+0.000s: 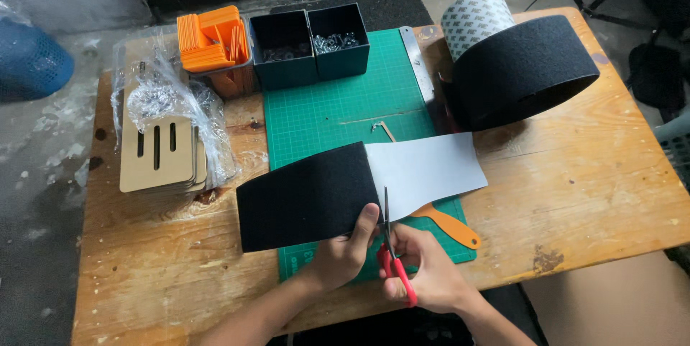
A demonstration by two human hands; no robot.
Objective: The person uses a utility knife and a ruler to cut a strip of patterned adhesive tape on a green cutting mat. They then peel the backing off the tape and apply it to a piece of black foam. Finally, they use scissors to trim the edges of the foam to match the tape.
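- Scissors (392, 256) with red handles sit in the right hand (424, 274), fingers curled through the loops and closed around them; the blades point away from the person and stand only slightly parted at the near edge of the strip.
- Left hand (345, 252) pinches the black felt strip (309, 199) at its near edge, thumb on top just left of the blades, the other fingers hidden beneath.
- Judging by the blade position, the cut has barely begun: the tips reach a short way in, right where the black face meets the white backing (428, 170), and nearly the whole width beyond the fingertips looks uncut.
- Strip lies across the green cutting mat (338, 102), running left of the fingers over bare wooden table (589, 173).
- Just right of the right-hand fingers, an orange-handled tool (449, 225) pokes out from under the white backing, close to the blades.
- Farther beyond the fingers: a big roll of black felt (521, 73), a metal ruler (418, 62), two dark boxes of small metal parts (310, 43), orange plastic pieces (213, 38) and wrapped wooden panels (159, 152).
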